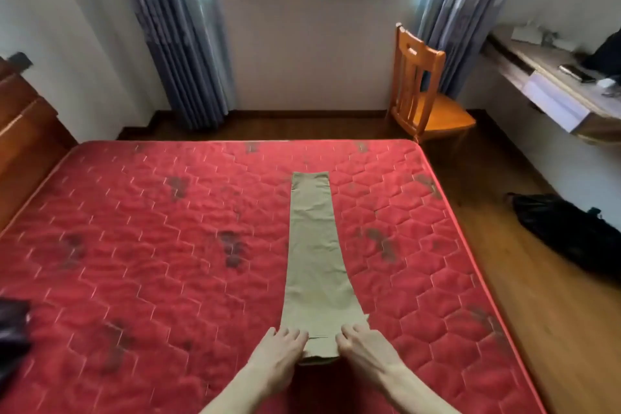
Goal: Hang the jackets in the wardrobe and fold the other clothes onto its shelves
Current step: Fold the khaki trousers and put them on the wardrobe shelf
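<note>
A pair of tan trousers (314, 255) lies folded lengthwise on the red quilted mattress (141, 245), legs pointing toward the window and waist nearest me. My left hand (280, 351) lies on the left side of the waist end, with its fingers bent over the cloth. My right hand (364, 348) lies on the right side of the same end, fingers curled at the cloth's edge. Whether either hand pinches the fabric is not clear. The wardrobe is out of view.
A dark garment (13, 339) lies at the mattress's left edge. A black garment (568, 232) lies on the wooden floor at right. An orange wooden chair (425, 91) stands beyond the bed, a desk (557, 91) along the right wall, a wooden headboard (23, 131) at left.
</note>
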